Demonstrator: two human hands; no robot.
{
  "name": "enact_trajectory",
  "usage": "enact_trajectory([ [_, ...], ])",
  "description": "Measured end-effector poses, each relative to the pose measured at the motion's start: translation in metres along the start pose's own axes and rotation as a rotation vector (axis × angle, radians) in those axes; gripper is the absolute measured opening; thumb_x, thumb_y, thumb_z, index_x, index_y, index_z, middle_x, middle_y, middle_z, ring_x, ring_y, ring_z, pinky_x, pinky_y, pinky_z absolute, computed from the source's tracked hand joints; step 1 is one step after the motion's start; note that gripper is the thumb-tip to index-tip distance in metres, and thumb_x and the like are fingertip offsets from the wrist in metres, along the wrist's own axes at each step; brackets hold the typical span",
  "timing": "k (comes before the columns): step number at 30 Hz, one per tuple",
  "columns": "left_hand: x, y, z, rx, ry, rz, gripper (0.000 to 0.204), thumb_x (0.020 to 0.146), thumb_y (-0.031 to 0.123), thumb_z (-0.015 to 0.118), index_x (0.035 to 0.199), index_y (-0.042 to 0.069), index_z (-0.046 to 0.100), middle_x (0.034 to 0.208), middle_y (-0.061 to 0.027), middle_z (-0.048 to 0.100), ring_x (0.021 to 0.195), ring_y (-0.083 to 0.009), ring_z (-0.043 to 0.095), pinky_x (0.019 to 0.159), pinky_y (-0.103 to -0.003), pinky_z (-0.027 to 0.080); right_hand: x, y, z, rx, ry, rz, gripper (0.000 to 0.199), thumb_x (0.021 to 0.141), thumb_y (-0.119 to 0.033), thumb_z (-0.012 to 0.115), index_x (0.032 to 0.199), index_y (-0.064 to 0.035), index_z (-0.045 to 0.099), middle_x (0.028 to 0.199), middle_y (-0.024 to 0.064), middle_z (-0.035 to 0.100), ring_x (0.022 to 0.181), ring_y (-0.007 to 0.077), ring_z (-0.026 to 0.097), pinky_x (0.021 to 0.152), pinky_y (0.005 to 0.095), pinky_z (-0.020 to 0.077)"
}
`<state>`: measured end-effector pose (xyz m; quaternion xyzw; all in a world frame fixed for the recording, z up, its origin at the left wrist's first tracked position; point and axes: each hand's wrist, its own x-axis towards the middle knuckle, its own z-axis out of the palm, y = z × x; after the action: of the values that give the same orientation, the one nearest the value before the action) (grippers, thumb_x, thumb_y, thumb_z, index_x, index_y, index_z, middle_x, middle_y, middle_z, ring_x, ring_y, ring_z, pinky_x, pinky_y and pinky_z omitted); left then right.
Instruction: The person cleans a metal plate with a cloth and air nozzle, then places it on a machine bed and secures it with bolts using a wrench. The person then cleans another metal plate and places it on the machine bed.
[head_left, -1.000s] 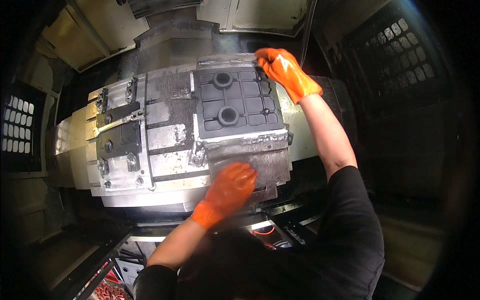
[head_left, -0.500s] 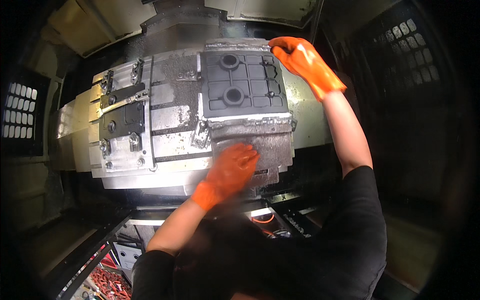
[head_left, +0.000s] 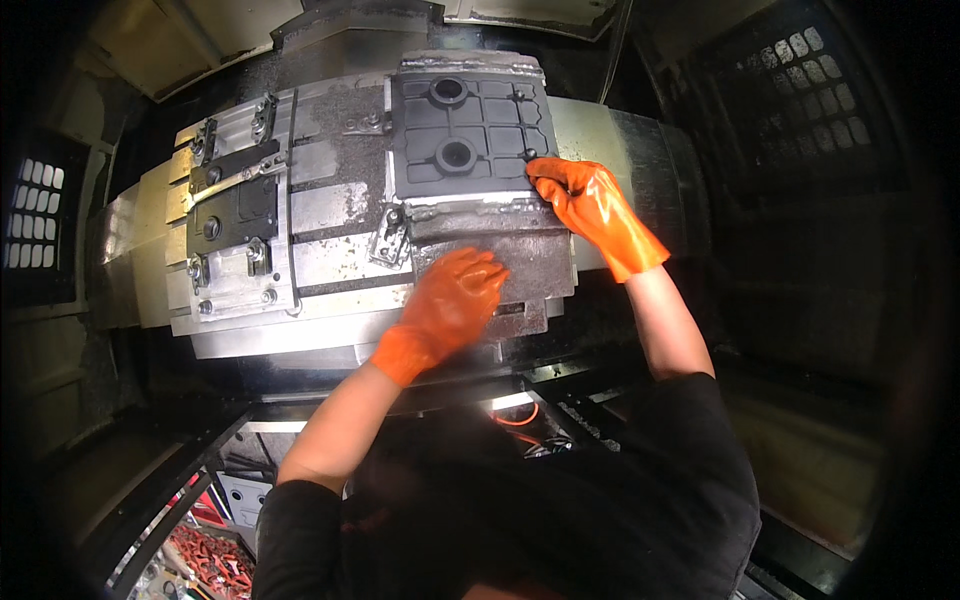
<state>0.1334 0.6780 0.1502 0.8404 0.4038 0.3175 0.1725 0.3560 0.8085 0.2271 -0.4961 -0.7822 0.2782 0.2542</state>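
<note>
A dark grey ribbed plate [head_left: 420, 135] with two round raised holes lies on a metal fixture block [head_left: 530, 262]. At its right side, my right hand [head_left: 597, 212], in an orange glove, has thumb and fingers drawn together. The fingertips are beside a small dark knob [head_left: 530, 154] near the plate's near right corner; what they pinch, if anything, is hidden. My left hand [head_left: 452, 302], also gloved in orange, rests palm down over the block's near face. Its fingers are loosely bent, and nothing shows in them.
To the left, a second fixture [head_left: 240, 272] carries bolted clamps, a smaller dark plate [head_left: 230, 210] and a wrench [head_left: 232, 186] lying across it. A small metal clamp [head_left: 390, 240] stands by the block's left side. Dark chips cover the slotted bed [head_left: 335, 197]. Below left is a pile of red parts [head_left: 215, 560].
My right hand has moved from the plate's far right corner toward me, to near its near right corner. My left hand stays over the block's near face, its fingers more bent.
</note>
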Motion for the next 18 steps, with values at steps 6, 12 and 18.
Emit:
enact_trajectory([
  [6,0.000,0.001,-0.001,0.041,0.031,0.049,0.027,0.083,0.011,0.072,0.110,0.007,0.070,0.115,-0.0103,0.070,0.118,-0.0308,0.062,0.109,-0.045,0.045,-0.005,0.008,0.008,-0.006,0.024,0.006,0.026,0.091,-0.006,0.063,0.114,-0.0014,0.071,0.092,0.0177,0.074,0.082,0.0238,0.072,0.075,0.0337,0.0546],
  [12,-0.004,-0.004,0.005,0.022,0.084,0.056,0.029,0.081,0.012,0.072,0.109,0.006,0.071,0.118,-0.0091,0.069,0.118,-0.0302,0.062,0.110,-0.045,0.045,-0.007,-0.005,0.007,0.050,0.103,0.025,0.023,0.092,-0.007,0.064,0.113,-0.0005,0.072,0.086,0.0189,0.073,0.078,0.0229,0.072,0.072,0.0352,0.0551],
  [18,-0.007,-0.003,-0.003,-0.072,0.090,0.024,0.032,0.088,0.016,0.065,0.117,0.001,0.069,0.123,-0.0119,0.069,0.117,-0.0315,0.062,0.108,-0.044,0.046,0.022,-0.079,0.046,0.099,-0.138,-0.243,0.027,0.092,-0.005,0.062,0.117,-0.0004,0.070,0.099,0.0184,0.074,0.091,0.0294,0.073,0.081,0.0354,0.0562],
])
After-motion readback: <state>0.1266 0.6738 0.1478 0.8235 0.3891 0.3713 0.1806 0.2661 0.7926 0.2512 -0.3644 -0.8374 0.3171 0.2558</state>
